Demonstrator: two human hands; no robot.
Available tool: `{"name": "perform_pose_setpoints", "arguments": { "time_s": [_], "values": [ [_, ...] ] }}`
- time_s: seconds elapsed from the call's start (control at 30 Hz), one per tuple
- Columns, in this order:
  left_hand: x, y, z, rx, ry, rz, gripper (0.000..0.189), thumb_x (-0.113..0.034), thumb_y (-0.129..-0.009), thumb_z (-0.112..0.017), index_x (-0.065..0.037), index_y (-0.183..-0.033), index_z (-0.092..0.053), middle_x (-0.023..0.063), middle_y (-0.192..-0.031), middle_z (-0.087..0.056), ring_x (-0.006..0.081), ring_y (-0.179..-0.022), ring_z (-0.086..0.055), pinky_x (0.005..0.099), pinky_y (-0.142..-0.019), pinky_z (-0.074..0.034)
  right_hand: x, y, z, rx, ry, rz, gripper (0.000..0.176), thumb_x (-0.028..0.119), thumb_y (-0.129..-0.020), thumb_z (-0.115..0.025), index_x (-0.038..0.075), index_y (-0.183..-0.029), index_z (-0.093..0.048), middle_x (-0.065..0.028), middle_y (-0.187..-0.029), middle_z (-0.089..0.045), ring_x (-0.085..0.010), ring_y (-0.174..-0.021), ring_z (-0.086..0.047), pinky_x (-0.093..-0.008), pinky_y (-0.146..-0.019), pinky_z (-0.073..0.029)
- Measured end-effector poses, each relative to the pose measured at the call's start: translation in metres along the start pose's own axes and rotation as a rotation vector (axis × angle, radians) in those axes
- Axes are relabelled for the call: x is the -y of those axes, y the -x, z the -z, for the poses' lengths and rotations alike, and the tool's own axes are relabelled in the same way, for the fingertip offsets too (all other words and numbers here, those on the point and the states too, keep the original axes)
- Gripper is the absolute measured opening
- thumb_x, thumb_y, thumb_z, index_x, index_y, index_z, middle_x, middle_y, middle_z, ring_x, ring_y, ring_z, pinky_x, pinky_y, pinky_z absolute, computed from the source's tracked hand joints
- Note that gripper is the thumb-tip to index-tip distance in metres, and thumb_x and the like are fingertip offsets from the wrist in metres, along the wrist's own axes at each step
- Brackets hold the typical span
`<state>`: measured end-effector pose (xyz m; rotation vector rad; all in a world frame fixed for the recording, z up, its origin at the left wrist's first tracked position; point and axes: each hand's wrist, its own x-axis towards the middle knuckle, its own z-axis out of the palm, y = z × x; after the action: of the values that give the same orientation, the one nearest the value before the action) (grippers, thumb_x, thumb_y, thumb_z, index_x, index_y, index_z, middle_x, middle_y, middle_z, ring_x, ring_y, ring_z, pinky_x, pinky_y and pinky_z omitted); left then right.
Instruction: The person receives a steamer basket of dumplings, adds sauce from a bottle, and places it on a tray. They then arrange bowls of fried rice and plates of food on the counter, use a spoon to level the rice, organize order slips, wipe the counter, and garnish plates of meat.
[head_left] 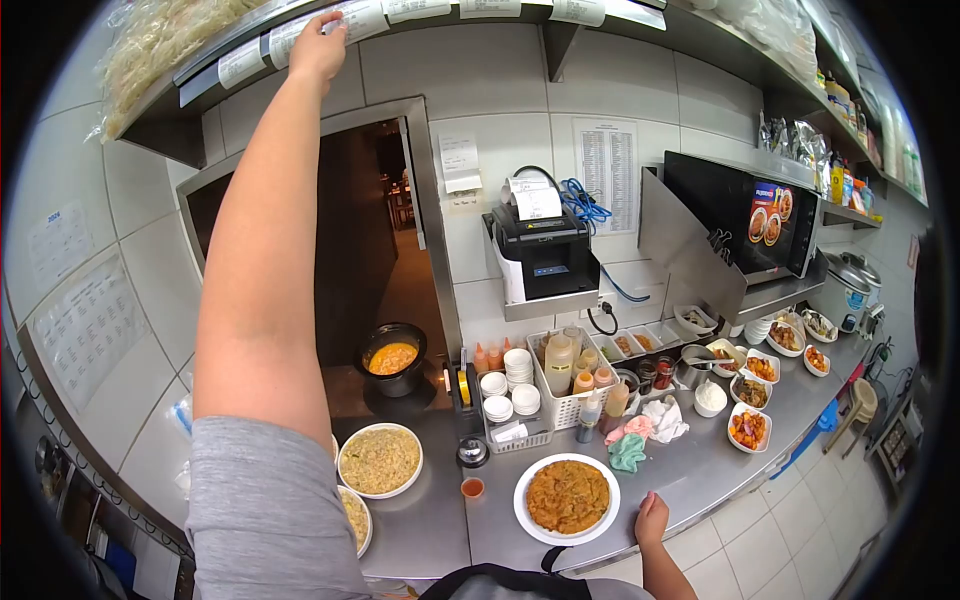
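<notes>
My left hand is raised high to the ticket rail along the shelf edge. Its fingers are closed at a printed paper slip, one of several hanging there. Low at the counter's front edge rests my right hand, curled closed with nothing visible in it. To its left, a white plate holds a round, browned pancake. A small cup of orange sauce stands beside the plate, below a silver call bell.
Bowls of rice and a black pot of orange stew stand left. Behind the plate are a bottle basket, stacked white cups and crumpled cloths. A receipt printer, a microwave and side-dish bowls fill the right.
</notes>
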<state>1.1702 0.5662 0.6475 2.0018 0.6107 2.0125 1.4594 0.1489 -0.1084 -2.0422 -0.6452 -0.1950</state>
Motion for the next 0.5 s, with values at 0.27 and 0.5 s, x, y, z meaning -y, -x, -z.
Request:
{"name": "perform_pose_setpoints", "arguments": {
  "time_s": [0.27,0.5],
  "values": [
    [0.002,0.002,0.003,-0.121,-0.091,-0.071,0.028,-0.022,-0.088,-0.068,-0.021,-0.115,-0.065,0.0107,-0.110,-0.065,0.0184,-0.089,-0.060,0.0325,-0.076,-0.049,0.002,0.000,0.003,0.028,0.016,0.004,0.041,0.023,-0.100,-0.039,0.000,-0.071,-0.057,-0.0183,-0.066,-0.058,-0.0380,-0.063,-0.057,-0.0456,-0.062,-0.044],
    [0.004,-0.009,0.011,-0.006,-0.073,-0.096,0.034,-0.014,-0.088,-0.066,-0.024,-0.120,-0.065,0.0060,-0.095,-0.064,0.0159,-0.085,-0.058,0.0302,-0.077,-0.047,-0.003,-0.001,0.002,0.041,0.035,0.011,0.040,0.022,-0.100,-0.039,0.001,-0.071,-0.057,-0.0187,-0.069,-0.059,-0.0383,-0.065,-0.057,-0.0464,-0.063,-0.044]
  ]
}}
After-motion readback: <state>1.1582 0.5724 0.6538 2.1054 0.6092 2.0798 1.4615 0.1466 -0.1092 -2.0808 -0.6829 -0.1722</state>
